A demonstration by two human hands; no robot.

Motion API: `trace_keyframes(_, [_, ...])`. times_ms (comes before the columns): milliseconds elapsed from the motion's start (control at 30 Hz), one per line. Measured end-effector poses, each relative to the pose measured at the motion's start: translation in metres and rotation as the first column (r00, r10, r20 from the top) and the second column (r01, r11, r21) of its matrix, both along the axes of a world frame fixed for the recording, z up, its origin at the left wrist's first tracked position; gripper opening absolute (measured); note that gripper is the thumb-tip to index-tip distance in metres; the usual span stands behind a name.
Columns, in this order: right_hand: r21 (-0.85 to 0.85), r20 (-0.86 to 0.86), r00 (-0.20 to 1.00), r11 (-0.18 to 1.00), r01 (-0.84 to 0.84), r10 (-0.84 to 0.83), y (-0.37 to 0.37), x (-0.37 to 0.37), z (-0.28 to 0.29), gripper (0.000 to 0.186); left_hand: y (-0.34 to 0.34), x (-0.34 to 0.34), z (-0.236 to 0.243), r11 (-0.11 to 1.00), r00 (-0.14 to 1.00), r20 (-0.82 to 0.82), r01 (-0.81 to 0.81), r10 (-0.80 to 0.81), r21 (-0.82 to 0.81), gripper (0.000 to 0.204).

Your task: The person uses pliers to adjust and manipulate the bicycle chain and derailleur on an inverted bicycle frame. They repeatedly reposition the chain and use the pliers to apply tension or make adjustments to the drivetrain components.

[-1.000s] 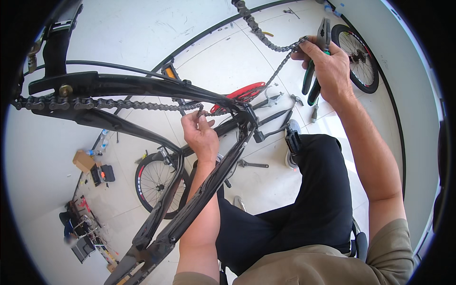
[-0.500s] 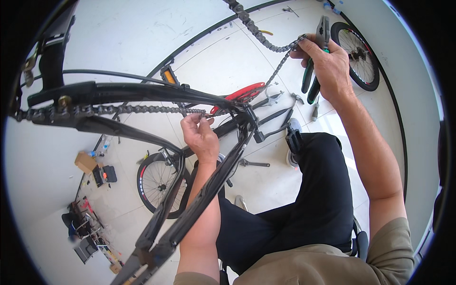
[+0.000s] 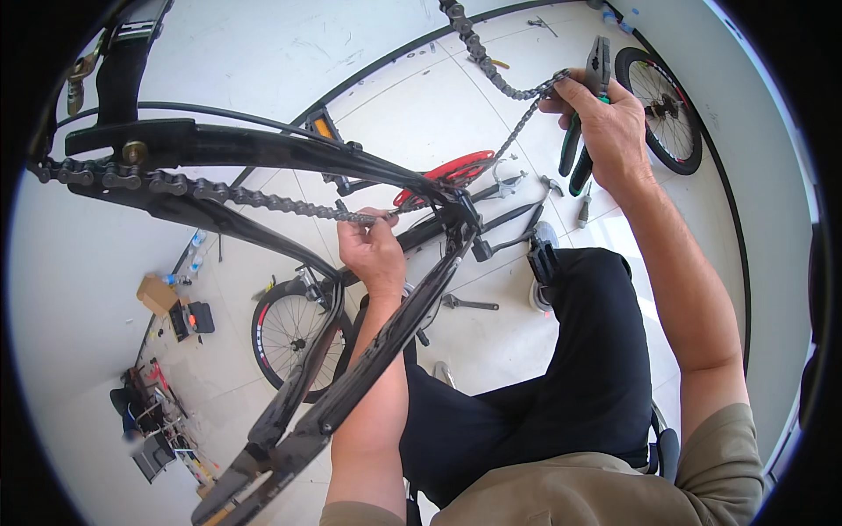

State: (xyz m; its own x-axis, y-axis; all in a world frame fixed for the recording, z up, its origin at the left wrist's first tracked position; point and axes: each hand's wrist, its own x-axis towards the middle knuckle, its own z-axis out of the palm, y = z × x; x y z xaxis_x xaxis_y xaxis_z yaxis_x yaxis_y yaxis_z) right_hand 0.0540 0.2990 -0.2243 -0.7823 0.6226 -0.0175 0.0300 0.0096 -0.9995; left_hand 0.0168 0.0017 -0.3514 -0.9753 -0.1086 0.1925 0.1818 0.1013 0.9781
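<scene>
Higher at its left end than half a second ago, the black bicycle frame [image 3: 254, 147] has the chain [image 3: 274, 202] strung alongside, pinched in my left hand [image 3: 373, 252] near the red chainring [image 3: 460, 167]; my right hand [image 3: 614, 133] grips another stretch and pliers [image 3: 599, 66]. Threaded, apparently; joining unconfirmed.

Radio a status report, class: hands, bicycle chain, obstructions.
Left hand pinching bicycle chain. Right hand gripping combination pliers plus another chain stretch. Black bicycle-frame tube crossing over left forearm.
</scene>
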Motion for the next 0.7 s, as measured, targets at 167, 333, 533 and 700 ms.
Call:
trace_keyframes(167, [0.037,0.040,0.999,0.999,-0.019,0.017,0.001,0.008,-0.003,0.025,-0.001,-0.001,0.003,0.996,1.000,0.016,-0.022,0.021,0.082,0.011])
trace_keyframes(333, [0.027,0.001,1.000,0.999,-0.026,0.026,0.006,0.009,-0.001,0.028,0.001,0.000,0.002,0.995,1.000,0.030,-0.006,0.003,0.102,0.011])
trace_keyframes(533, [0.052,-0.003,0.999,0.998,-0.041,0.042,0.006,0.006,0.005,0.028,0.002,0.003,0.002,0.997,0.999,0.050,-0.005,0.001,0.082,0.013])
trace_keyframes(700, [0.027,-0.023,0.999,0.999,-0.041,0.042,0.005,0.006,0.007,0.027,0.001,0.000,0.002,0.998,0.996,0.066,-0.058,0.056,0.020,0.013])
